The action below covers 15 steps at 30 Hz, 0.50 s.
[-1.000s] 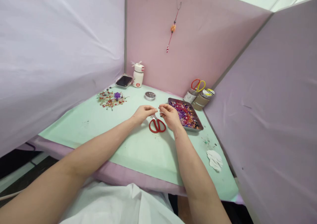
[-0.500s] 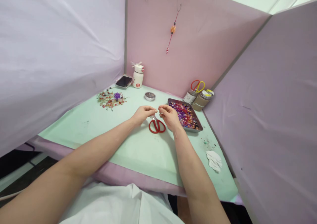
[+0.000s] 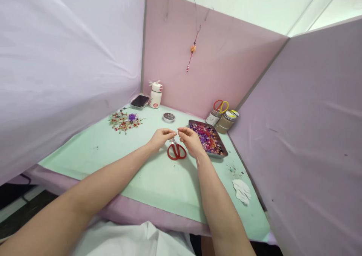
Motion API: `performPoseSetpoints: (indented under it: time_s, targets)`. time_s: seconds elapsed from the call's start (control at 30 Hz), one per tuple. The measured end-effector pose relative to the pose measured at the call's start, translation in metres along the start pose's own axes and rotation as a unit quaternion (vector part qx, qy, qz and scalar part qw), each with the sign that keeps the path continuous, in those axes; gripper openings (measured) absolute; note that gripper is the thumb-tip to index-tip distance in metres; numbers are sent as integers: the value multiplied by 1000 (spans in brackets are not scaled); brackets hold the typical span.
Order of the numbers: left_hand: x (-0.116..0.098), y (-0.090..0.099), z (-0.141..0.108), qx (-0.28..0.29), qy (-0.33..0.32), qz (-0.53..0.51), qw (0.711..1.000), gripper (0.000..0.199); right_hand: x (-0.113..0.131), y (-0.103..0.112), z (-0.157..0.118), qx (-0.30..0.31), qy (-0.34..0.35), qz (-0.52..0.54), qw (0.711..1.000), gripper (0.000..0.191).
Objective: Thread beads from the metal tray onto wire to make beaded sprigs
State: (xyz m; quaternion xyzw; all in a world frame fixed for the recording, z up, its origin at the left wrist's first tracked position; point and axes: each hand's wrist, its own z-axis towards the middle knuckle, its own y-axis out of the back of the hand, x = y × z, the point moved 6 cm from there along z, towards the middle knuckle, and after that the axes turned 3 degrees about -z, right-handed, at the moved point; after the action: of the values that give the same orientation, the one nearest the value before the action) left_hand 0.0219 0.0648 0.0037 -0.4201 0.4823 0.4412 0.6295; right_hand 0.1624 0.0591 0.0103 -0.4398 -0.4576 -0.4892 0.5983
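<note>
My left hand (image 3: 161, 139) is pinched closed above the middle of the green table cover, on something too small to make out. Close on its right, my right hand (image 3: 190, 139) is also pinched, its fingertips near the left ones; what they hold is too small to tell. Just below both hands lie scissors with red handles (image 3: 177, 151), their blades partly hidden by the fingers. Beside my right hand sits a metal tray (image 3: 221, 157) of purple, red and orange beads (image 3: 207, 137). A small round tin (image 3: 169, 117) stands behind my left hand.
Beaded strands with a purple flower (image 3: 132, 117) lie at left. A phone (image 3: 140, 101) and white bottle (image 3: 155, 95) stand at the back left. Two jars (image 3: 225, 123), one holding scissors, are at the back right. A white cloth (image 3: 241, 192) lies right. A beaded string (image 3: 193, 49) hangs.
The view has tilted up slightly, so the table and hands sit lower in the picture. Both hands remain close together above the scissors, with slight finger movement.
</note>
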Motion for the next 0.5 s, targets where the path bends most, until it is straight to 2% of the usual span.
performPoseSetpoints:
  time_s: [0.3,0.5]
  targets:
    - [-7,-3,-3,2,-13,69,998,34,1,2,0,-47,10,-112,993,26]
    - [-6,-2,-2,4,-7,90,996,27,19,-3,-6,-64,90,-214,971,18]
